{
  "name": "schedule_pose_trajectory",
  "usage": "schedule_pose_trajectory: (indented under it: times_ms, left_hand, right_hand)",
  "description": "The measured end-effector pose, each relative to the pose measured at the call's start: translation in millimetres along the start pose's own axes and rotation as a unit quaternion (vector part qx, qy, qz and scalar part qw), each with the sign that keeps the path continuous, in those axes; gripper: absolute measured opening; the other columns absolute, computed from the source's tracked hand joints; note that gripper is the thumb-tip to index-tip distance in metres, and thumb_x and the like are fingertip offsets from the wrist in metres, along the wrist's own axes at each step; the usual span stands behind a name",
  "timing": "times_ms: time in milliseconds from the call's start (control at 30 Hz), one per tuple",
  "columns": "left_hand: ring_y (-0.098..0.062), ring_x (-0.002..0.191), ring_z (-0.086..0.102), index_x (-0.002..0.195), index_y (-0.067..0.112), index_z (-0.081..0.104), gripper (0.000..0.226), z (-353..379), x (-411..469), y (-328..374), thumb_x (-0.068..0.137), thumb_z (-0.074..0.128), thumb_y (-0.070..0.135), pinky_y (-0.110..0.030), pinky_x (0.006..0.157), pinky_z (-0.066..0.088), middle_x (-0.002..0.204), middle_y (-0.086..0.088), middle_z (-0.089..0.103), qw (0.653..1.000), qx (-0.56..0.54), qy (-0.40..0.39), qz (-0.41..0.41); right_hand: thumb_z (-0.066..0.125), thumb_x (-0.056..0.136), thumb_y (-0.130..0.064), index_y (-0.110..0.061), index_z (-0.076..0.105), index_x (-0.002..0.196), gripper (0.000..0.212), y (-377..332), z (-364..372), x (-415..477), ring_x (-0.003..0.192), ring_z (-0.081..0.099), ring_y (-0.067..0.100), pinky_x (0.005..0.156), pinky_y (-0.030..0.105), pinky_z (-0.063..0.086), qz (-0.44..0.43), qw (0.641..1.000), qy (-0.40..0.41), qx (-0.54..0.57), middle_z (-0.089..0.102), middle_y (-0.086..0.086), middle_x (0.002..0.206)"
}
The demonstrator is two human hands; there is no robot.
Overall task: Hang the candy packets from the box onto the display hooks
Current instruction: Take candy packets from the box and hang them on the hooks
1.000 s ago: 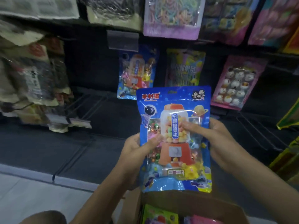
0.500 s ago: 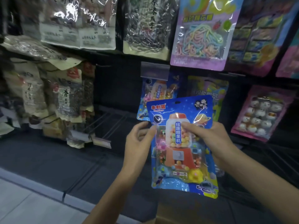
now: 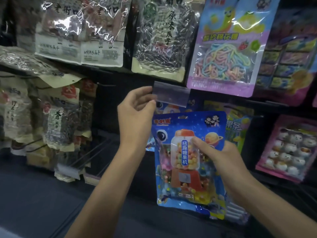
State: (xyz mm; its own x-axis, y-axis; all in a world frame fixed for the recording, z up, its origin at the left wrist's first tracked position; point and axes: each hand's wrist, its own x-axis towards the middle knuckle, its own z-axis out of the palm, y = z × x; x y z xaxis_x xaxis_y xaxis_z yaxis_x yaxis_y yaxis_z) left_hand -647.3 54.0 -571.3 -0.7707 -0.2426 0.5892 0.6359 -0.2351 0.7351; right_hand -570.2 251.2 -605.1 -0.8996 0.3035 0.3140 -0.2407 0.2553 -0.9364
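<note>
My right hand [image 3: 221,162] grips a blue candy packet [image 3: 187,162] printed with a red gumball machine, thumb across its front, holding it upright below a display hook. My left hand [image 3: 135,114] has left the packet and pinches the left end of the clear price-tag flap [image 3: 171,96] at the tip of that hook. A matching blue packet [image 3: 164,107] hangs on the hook behind, mostly hidden. The box is out of view.
Sunflower-seed bags [image 3: 78,31] hang upper left and lie stacked on the left shelf [image 3: 56,121]. A purple rainbow-candy packet [image 3: 224,48] hangs above, a pink marshmallow packet [image 3: 289,148] at right. Wire hooks [image 3: 89,157] stick out low on the left.
My left hand let go of the blue packet and rose to the clear tag flap. The right hand lifted the packet up toward the hook. The view tilted upward and the box dropped out of sight.
</note>
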Motion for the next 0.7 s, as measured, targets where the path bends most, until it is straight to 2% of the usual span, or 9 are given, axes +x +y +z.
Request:
schedule_pose_trajectory:
  times_ms: [100, 167, 300, 333, 467, 567, 700]
  left_hand:
    - [-0.001, 0.084, 0.071, 0.118, 0.017, 0.07, 0.03, 3.2, 6.3, 16.0, 0.094, 0.071, -0.001, -0.009, 0.066, 0.049, 0.095, 0.001, 0.078, 0.998, -0.061, 0.006, 0.01]
    - [-0.005, 0.084, 0.072, 0.117, 0.018, 0.071, 0.027, 4.9, 8.2, 23.4, 0.094, 0.074, 0.003, -0.011, 0.067, 0.05, 0.092, 0.002, 0.077, 0.997, -0.082, 0.001, 0.014]
    - [-0.014, 0.091, 0.074, 0.112, 0.023, 0.075, 0.022, 7.7, 9.2, 24.2, 0.094, 0.078, 0.012, -0.04, 0.09, 0.062, 0.09, 0.004, 0.077, 0.997, -0.05, -0.002, 0.05]
    - [-0.014, 0.093, 0.074, 0.111, 0.024, 0.076, 0.02, 7.9, 9.5, 25.0, 0.094, 0.078, 0.013, -0.041, 0.092, 0.062, 0.091, 0.005, 0.078, 0.997, -0.044, -0.001, 0.057]
    - [-0.007, 0.096, 0.076, 0.111, 0.018, 0.076, 0.018, 5.8, 13.9, 29.1, 0.099, 0.07, 0.006, -0.026, 0.087, 0.057, 0.094, 0.006, 0.082, 0.997, -0.028, 0.001, 0.071]
    - [-0.001, 0.085, 0.072, 0.112, 0.019, 0.076, 0.022, 3.9, 15.0, 31.3, 0.099, 0.066, 0.004, -0.023, 0.084, 0.055, 0.093, 0.007, 0.082, 0.997, -0.026, -0.001, 0.072]
    - [0.0, 0.082, 0.07, 0.114, 0.017, 0.076, 0.024, 3.0, 13.3, 33.3, 0.1, 0.063, 0.001, -0.019, 0.08, 0.054, 0.094, 0.007, 0.082, 0.997, -0.027, -0.009, 0.07]
  right_hand:
    - [0.081, 0.084, -0.044, -0.008, 0.078, 0.101, 0.04, -5.0, 4.0, 6.9, 0.099, 0.075, 0.037, 0.091, 0.064, 0.058, -0.021, 1.0, -0.01, 0.002, 0.08, 0.011, 0.102]
    - [0.08, 0.086, -0.04, -0.01, 0.079, 0.1, 0.034, -8.6, 6.8, 10.9, 0.097, 0.078, 0.028, 0.096, 0.059, 0.058, -0.037, 0.999, -0.021, 0.006, 0.081, 0.006, 0.1]
    - [0.081, 0.085, -0.035, -0.008, 0.079, 0.099, 0.031, -13.3, 16.1, 15.6, 0.095, 0.079, 0.026, 0.094, 0.058, 0.06, -0.053, 0.998, -0.034, 0.023, 0.082, 0.006, 0.098]
    - [0.082, 0.084, -0.036, -0.006, 0.078, 0.1, 0.034, -13.8, 18.4, 16.3, 0.095, 0.078, 0.028, 0.093, 0.06, 0.06, -0.053, 0.998, -0.036, 0.029, 0.081, 0.008, 0.098]
    - [0.083, 0.082, -0.041, -0.008, 0.078, 0.098, 0.037, -14.6, 25.9, 21.7, 0.098, 0.078, 0.03, 0.094, 0.06, 0.059, -0.042, 0.997, -0.036, 0.052, 0.081, 0.008, 0.1]
    - [0.083, 0.085, -0.036, -0.01, 0.079, 0.098, 0.029, -16.3, 33.4, 24.8, 0.095, 0.078, 0.033, 0.086, 0.065, 0.06, -0.029, 0.996, -0.026, 0.076, 0.082, 0.008, 0.099]
    - [0.083, 0.086, -0.032, -0.007, 0.079, 0.099, 0.028, -16.8, 43.1, 27.8, 0.095, 0.078, 0.031, 0.088, 0.059, 0.061, -0.021, 0.997, -0.012, 0.078, 0.082, 0.006, 0.096]
